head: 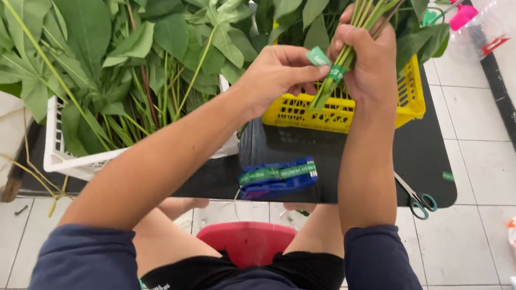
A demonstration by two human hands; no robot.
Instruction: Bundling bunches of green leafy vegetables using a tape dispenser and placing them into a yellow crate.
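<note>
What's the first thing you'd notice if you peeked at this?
The big heap of green leaves spilling out of the white crate at upper left. Then, top centre, the right hand gripping a bunch of green stems over the yellow basket, while the left hand pinches a green tape around them.

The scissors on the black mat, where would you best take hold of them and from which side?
Take the scissors by the teal finger loops, coming from the near right. The loops hang off the black mat at its near right corner toward the person, while the blades point away up onto the mat, so the handles are the free, blunt end. Both hands are on the stem bundle.
</note>
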